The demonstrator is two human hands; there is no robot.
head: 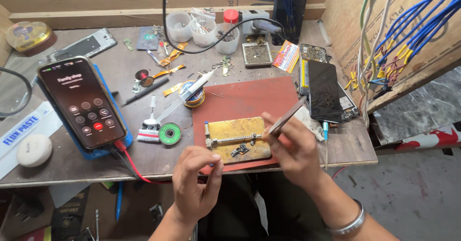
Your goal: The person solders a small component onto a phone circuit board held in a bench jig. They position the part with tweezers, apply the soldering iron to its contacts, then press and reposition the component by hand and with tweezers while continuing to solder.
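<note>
My right hand (295, 150) grips metal tweezers (287, 118) that point toward a brass-coloured board holder (237, 136) on a red mat (249, 102). A small dark component (240, 150) lies on the holder near its front edge. My left hand (194, 183) hovers just in front of the holder's left corner, fingers pinched together; whether it holds anything is too small to tell.
A phone (81, 104) with a lit call screen rests on a blue stand at left. Solder wire spools (170, 133), a soldering iron (201, 80), plastic cups (201, 30), a dark phone (325, 90) and hanging coloured wires (394, 39) surround the mat.
</note>
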